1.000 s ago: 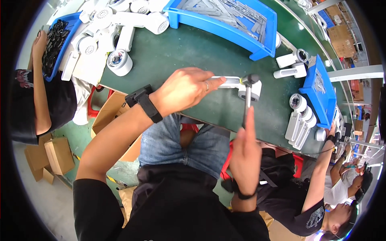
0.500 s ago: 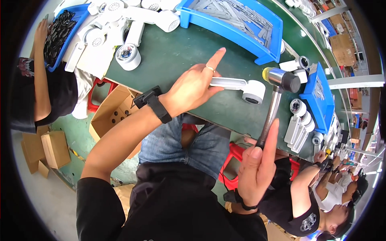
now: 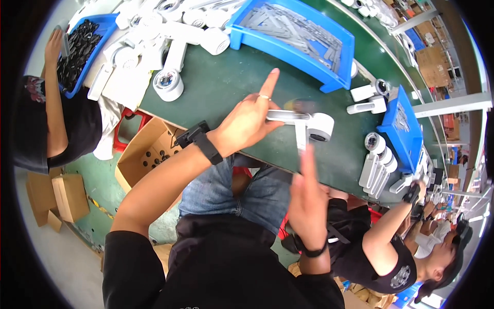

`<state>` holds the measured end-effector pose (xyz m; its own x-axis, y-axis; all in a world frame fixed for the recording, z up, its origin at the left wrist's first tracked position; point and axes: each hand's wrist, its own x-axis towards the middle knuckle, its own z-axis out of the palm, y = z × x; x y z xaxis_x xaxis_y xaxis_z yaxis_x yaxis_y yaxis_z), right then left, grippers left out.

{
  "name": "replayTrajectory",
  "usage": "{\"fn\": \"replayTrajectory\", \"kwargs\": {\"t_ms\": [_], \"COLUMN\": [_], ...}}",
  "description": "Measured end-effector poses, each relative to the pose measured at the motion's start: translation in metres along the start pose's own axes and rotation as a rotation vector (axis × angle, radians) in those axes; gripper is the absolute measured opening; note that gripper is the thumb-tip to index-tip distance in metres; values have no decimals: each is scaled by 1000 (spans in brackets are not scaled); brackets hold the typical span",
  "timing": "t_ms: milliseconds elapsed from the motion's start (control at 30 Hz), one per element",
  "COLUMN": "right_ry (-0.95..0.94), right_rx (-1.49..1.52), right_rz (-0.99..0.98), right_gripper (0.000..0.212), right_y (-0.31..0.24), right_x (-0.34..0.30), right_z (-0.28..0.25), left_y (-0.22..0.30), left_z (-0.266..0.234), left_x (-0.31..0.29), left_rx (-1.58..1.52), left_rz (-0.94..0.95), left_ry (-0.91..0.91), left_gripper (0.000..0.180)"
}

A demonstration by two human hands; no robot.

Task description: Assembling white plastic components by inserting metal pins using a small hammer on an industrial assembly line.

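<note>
Looking down at my bench, I had my left hand pressed on the flat handle end of the white plastic part with a long handle and a round drum head. The thumb and lower fingers pinched the handle against the green table top while the index finger stuck straight up, off the part. The part lay flat near the table's near edge, its long axis running left to right across the picture, with the drum head pointing to my right and its dark opening turned toward me.

My right hand was closed around the pale handle of a small hammer, fist below the table edge, one finger stretched up along the shaft. The hammer's shaft stood roughly square to the part, and its head was a motion blur right over the handle, so I couldn't tell if it was touching.

For room: bare green surface ran from the part up to the big blue plastic bin of grey metal strips. To the right, a few more white parts and a smaller blue bin sat well apart. A white round drum piece sat off to the left, and an open brown cardboard box was under the near edge.
</note>
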<state>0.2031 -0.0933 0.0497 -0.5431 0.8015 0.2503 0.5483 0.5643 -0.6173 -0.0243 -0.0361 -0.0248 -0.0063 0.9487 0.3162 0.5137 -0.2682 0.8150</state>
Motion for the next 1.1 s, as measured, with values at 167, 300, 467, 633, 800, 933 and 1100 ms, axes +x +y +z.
{"fn": "replayTrajectory", "kwargs": {"t_ms": [167, 300, 467, 633, 800, 933, 1100], "right_ry": [-65, 234, 245, 315, 427, 516, 246], "right_rx": [20, -368, -639, -648, -476, 233, 1021], "right_rz": [348, 208, 645, 602, 350, 463, 728], "right_gripper": [72, 35, 38, 36, 29, 30, 26], "right_y": [7, 78, 115, 170, 167, 105, 93], "right_x": [-11, -41, -60, -76, -92, -66, -11], "right_z": [-17, -59, -90, -76, -85, -76, -58], "left_y": [1, 6, 2, 15, 29, 16, -86], "left_z": [1, -15, -14, -32, -90, -170, -267], "left_x": [-2, 12, 19, 19, 11, 32, 133], "left_rx": [43, 64, -46, -48, 79, 292, 1024], "left_rz": [-5, -1, -111, -281, 78, -186, -134], "left_ry": [23, -88, -100, -138, 205, 559, 761], "left_gripper": [100, 49, 33, 30, 25, 23, 38]}}
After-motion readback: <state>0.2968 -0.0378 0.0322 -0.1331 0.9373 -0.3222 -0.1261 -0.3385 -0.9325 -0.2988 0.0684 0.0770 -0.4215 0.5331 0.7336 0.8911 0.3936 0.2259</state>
